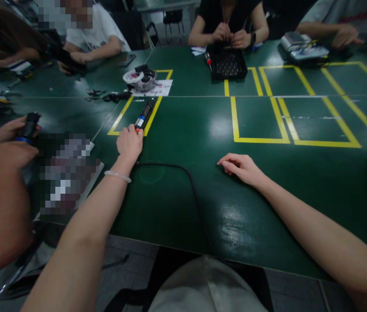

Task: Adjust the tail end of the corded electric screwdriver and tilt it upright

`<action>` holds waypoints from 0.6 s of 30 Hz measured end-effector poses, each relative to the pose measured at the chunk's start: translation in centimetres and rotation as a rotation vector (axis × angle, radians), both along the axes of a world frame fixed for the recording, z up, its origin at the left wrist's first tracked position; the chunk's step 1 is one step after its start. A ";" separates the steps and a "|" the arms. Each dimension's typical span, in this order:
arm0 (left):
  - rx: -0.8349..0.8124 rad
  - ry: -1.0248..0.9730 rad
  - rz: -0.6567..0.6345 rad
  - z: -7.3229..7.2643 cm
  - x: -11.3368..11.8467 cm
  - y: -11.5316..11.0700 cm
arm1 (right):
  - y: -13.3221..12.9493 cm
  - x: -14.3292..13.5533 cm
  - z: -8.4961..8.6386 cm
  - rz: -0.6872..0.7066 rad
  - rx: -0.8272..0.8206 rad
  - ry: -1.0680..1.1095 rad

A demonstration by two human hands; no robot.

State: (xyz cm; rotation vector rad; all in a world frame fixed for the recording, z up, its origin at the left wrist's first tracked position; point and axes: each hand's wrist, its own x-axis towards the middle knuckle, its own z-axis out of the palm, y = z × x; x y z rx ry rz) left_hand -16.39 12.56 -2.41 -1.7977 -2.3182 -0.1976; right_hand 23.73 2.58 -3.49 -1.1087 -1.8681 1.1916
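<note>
My left hand (130, 142) is closed round the near end of a corded electric screwdriver (145, 113), a black stick-shaped tool with a blue band, a white label and an orange part by my fingers. It lies over a yellow tape outline, its tip pointing away from me. A black cable (186, 171) runs from near my left wrist across the table to the front edge. My right hand (240, 167) rests on the green tabletop (190, 130), loosely bent, with nothing in it.
Yellow tape rectangles (261, 140) mark the table. Beyond the screwdriver, a clear container (141, 80) stands on a paper. Across sits a person with a black tray (229, 65). At left, another person's hands hold a black tool (30, 125). A silver device (295, 41) stands far right.
</note>
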 end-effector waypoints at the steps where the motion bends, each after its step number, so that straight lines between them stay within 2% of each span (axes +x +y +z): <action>1: 0.001 0.007 -0.014 0.1 0.6 -0.7 | 0.0 0.0 0.0 0.002 0.003 -0.001; 6: -0.042 0.035 -0.108 0.6 4.2 -4.6 | -0.1 0.0 -0.1 0.004 0.005 0.006; 11: -0.112 0.050 -0.264 1.2 8.3 -8.1 | 0.0 0.1 -0.1 -0.010 0.062 -0.034; 18: -0.109 0.096 -0.489 1.2 14.4 -11.2 | -0.3 -0.3 0.2 -0.042 0.086 0.020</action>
